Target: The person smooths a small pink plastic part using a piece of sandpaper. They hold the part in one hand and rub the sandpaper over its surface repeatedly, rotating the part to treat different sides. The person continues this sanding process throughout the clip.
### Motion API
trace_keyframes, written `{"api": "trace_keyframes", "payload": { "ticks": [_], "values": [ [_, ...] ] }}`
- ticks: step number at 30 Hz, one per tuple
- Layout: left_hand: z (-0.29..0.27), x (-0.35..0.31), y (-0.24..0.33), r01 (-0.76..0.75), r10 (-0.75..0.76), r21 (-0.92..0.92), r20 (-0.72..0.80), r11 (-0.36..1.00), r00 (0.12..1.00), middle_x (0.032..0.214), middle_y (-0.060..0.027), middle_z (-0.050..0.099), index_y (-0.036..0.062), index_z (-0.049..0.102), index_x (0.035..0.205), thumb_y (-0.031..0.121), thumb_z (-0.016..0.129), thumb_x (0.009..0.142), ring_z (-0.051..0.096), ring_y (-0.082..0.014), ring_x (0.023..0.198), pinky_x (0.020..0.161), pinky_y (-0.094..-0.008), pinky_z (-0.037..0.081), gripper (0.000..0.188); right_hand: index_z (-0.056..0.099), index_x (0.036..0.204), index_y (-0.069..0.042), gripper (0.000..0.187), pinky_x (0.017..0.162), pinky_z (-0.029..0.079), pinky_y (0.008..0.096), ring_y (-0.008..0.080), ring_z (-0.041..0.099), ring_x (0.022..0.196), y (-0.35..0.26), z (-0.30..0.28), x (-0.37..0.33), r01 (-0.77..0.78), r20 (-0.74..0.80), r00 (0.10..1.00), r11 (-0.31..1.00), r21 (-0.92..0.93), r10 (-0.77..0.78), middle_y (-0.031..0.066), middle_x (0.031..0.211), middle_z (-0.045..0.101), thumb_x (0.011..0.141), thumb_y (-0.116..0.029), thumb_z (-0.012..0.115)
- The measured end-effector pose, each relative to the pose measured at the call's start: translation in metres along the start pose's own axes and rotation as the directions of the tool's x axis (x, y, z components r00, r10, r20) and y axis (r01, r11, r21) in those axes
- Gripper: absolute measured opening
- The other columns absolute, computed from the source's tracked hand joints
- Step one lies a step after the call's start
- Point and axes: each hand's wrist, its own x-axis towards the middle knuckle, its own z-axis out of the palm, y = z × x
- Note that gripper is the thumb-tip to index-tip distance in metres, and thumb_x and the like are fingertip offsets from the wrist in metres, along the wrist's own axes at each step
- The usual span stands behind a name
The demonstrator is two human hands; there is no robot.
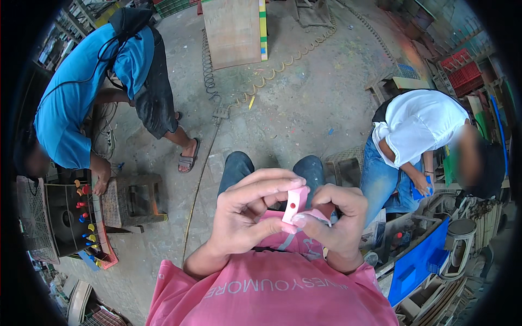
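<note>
A small pink block-like piece with a curved edge and a red dot on its side is pinched upright between the thumb and fingers of my left hand. Close against its right side is my right hand, closed with thumb and bent fingers around a folded pinkish scrap, perhaps sandpaper. The scrap is mostly covered by my fingers. Both hands are held together above my lap, in front of my pink shirt.
At left, a person in blue bends over a rack of colourful small pieces beside a wooden stool. A person in white sits at right, holding a blue piece. A blue board leans lower right. Coiled hoses cross the concrete floor.
</note>
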Motion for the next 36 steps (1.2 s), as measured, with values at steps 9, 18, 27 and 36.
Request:
{"api": "trace_keyframes", "payload": {
  "ticks": [9,18,27,36],
  "values": [
    [0.001,0.002,0.005,-0.011,0.007,0.059,0.06,0.998,0.998,0.122,-0.0194,0.046,-0.0099,0.053,0.119,-0.001,0.073,0.073,0.053,-0.0253,0.11,0.093,-0.0373,0.048,0.051,0.052,0.061,-0.002,0.03,0.041,0.026,0.0218,0.0046,0.039,0.045,0.007,0.002,0.009,0.14,-0.21,0.966,0.988,-0.057,-0.149,0.001,0.051,0.045,0.065,-0.01,0.08],
    [0.003,-0.002,0.011,0.033,-0.036,0.052,0.069,0.998,0.997,0.12,-0.0182,0.045,-0.0113,0.05,0.121,0.004,0.072,0.076,0.053,-0.0228,0.108,0.091,-0.0352,0.048,0.052,0.052,0.064,-0.003,0.031,0.041,0.025,0.0218,0.0058,0.039,0.044,0.008,0.004,0.001,0.191,-0.153,0.97,0.982,-0.002,-0.189,0.001,0.051,0.044,0.064,-0.012,0.082],
    [0.021,-0.001,0.011,0.155,-0.144,0.062,-0.148,0.986,0.978,0.103,-0.0196,0.058,-0.0103,0.06,0.109,0.044,0.074,0.073,0.058,-0.0163,0.083,0.075,-0.0254,0.043,0.066,0.051,0.064,-0.003,0.03,0.041,0.027,0.0216,0.0075,0.042,0.044,0.014,-0.005,-0.001,0.233,-0.206,0.949,0.971,-0.054,-0.239,0.0024,0.052,0.046,0.063,-0.01,0.081],
    [0.005,0.003,0.007,0.151,-0.146,-0.042,0.098,0.988,0.984,0.116,-0.0158,0.048,-0.0122,0.049,0.122,0.01,0.066,0.083,0.053,-0.0208,0.106,0.092,-0.0316,0.043,0.048,0.051,0.064,-0.003,0.032,0.041,0.029,0.022,0.0085,0.044,0.045,0.009,-0.005,0.003,0.218,-0.213,0.948,0.971,-0.102,-0.235,0.0036,0.052,0.048,0.062,-0.011,0.082]
  ]
}}
